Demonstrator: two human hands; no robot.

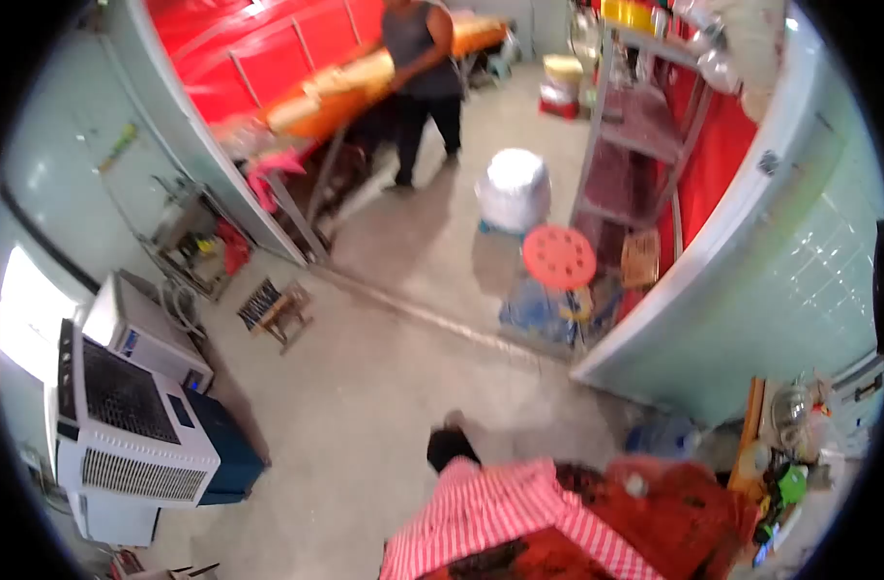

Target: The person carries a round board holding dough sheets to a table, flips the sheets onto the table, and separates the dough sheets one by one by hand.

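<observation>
Neither of my hands can be made out. Below me, a pink-and-white checked cloth (481, 517) spreads across the bottom of the view, over red, dark-patterned fabric (655, 512) that looks like clothing. A dark shoe (451, 448) shows on the floor just ahead of the cloth. To the right of the fabric, a counter (749, 435) carries jars and small items, including something bright green (792, 483).
Beyond a doorway, a person (421, 58) stands at a long table with orange covering (336, 111). Inside are a wrapped white bucket (515, 193), a red round stool (559, 257) and a metal shelf (635, 130). An air cooler (137, 416) and small wooden stool (273, 311) stand left.
</observation>
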